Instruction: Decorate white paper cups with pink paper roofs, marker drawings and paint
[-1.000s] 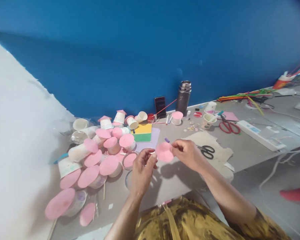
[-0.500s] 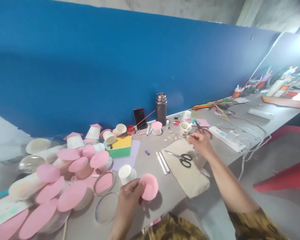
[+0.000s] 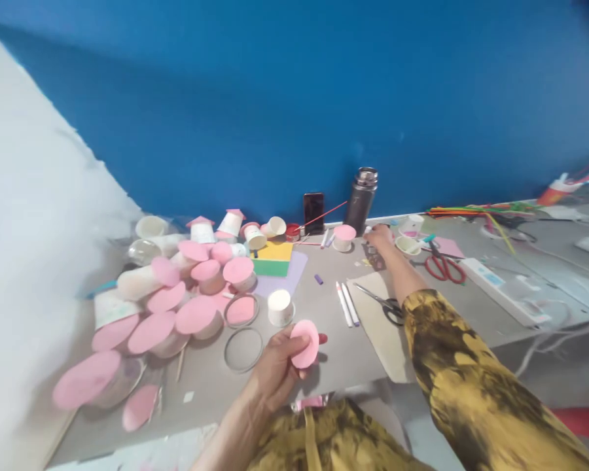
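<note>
My left hand (image 3: pixel 275 369) is near the table's front edge and holds a round pink paper disc (image 3: pixel 305 343) between thumb and fingers. An upturned white paper cup (image 3: pixel 279 307) stands just beyond it. My right arm reaches far across the table. My right hand (image 3: pixel 380 237) rests among small bits near the steel flask (image 3: pixel 360 196) and a small cup (image 3: pixel 406 244); its fingers look curled, and what they touch is too small to make out.
A heap of paper cups with pink discs (image 3: pixel 177 294) fills the left. Black scissors (image 3: pixel 387 304) lie on a beige cloth (image 3: pixel 379 327), two white pens (image 3: pixel 346 303) beside it. Red scissors (image 3: pixel 442 266), a power strip (image 3: pixel 500 288), a phone (image 3: pixel 313 210) and coloured sheets (image 3: pixel 273 258) are farther back.
My right hand let go of the pink disc and reached out to the back of the table near the flask. The left hand kept the disc and dropped toward the front edge.
</note>
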Tool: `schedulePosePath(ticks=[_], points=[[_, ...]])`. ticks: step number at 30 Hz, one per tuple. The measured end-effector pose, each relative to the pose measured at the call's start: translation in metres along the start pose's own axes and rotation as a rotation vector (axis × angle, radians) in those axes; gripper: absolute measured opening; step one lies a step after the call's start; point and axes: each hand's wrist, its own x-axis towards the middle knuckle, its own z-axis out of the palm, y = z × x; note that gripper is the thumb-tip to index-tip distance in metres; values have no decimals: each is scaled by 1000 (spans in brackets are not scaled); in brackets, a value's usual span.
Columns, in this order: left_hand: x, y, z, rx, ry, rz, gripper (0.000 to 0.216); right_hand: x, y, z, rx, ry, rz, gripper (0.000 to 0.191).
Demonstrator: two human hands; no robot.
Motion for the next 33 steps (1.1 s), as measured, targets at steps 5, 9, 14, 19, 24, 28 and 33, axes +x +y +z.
schedulePosePath(ticks=[5, 9, 14, 19, 24, 28, 33], points=[[-9, 2, -5, -82, 27, 20, 28, -4, -5, -13, -60, 50, -52, 30], [-11, 7, 4, -78, 5, 37, 25, -48, -15, -37, -17, 173, -174, 20], [-7, 5, 15, -92, -38, 41, 26, -171, -2, -53, 348, 4, -493, 26], [-3, -6, 17, -145, 31, 47, 32, -272, 23, -34, 438, -167, -503, 41], [-9, -10, 13, -165, 30, 105, 55, -302, 19, -13, 435, -261, -565, 25], [-16, -9, 9, -106, 11, 127, 72, -309, 9, -3, 396, -220, -693, 19], [-18, -13, 6, -62, -58, 213, 61, -312, 9, 10, 266, -131, -852, 15]])
